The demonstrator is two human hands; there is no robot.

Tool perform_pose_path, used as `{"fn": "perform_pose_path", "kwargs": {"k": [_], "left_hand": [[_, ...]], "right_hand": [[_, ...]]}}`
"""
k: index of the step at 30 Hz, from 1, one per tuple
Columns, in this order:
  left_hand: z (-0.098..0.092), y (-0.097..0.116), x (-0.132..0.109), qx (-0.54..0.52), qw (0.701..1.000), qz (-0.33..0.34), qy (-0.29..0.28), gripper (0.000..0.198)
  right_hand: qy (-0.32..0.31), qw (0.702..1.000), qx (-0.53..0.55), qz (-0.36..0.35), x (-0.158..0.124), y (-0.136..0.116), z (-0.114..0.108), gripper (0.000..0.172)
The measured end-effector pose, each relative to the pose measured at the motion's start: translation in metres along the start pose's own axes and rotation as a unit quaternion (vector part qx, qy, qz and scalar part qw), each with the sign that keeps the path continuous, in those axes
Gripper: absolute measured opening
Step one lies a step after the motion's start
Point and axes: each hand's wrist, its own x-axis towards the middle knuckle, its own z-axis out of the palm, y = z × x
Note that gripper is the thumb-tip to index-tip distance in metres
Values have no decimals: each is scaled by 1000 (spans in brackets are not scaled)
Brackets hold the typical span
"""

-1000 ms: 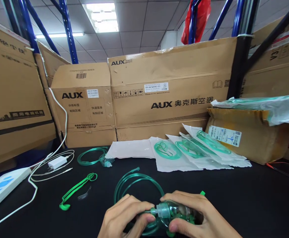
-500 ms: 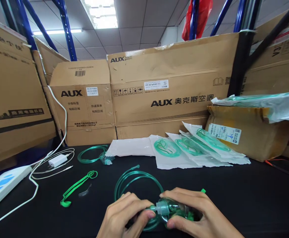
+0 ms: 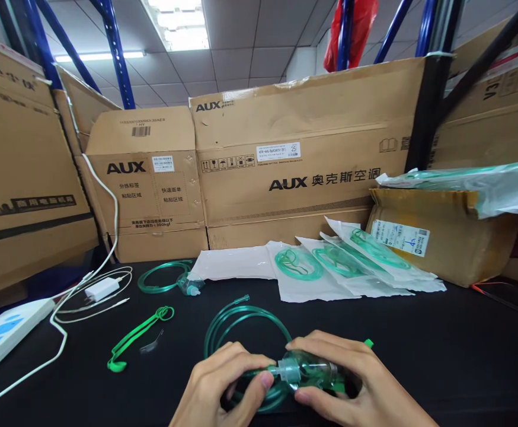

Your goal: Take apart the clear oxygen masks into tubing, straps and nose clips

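Observation:
Between my hands lies a clear green oxygen mask (image 3: 312, 372) with a pale connector (image 3: 289, 370) facing left. My right hand (image 3: 352, 376) wraps round the mask body, thumb below and fingers above. At the connector's left end, my left hand (image 3: 230, 382) pinches the end of the green tubing (image 3: 259, 312) between thumb and fingers. The tubing's loops spread on the black table behind and under my left hand. A bit of bright green strap (image 3: 368, 343) pokes out past my right hand. My palms hide part of the mask and tubing.
Bagged masks (image 3: 299, 270) lie along the back, by a cardboard box (image 3: 445, 237). Another coiled mask and tube (image 3: 161, 277) sits back left. Nearer are a green strap (image 3: 137, 339), a small clear piece (image 3: 152, 343), a white charger (image 3: 102, 289) and a power strip (image 3: 10, 332).
Both hands keep their grip on the mask and tubing, with only slight finger shifts. The whole view has moved a little.

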Motion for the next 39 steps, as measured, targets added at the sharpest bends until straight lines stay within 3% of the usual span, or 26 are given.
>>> {"fn": "perform_pose_path", "kwargs": {"k": [7, 17, 29, 35, 39], "left_hand": [[1, -4, -1, 20, 999, -13, -33, 25], [2, -5, -1, -35, 999, 1, -34, 41], [3, -9, -3, -8, 999, 43, -31, 24], [3, -8, -4, -11, 999, 39, -23, 19], [0, -8, -3, 10, 996, 84, -22, 21]], "right_hand": [[-12, 1000, 15, -21, 2, 1, 2, 28], [-13, 996, 86, 17, 4, -8, -5, 37], [-25, 997, 34, 58, 4, -10, -5, 26], [-33, 992, 72, 99, 5, -14, -6, 17], [-44, 987, 111, 103, 5, -15, -7, 14]]}}
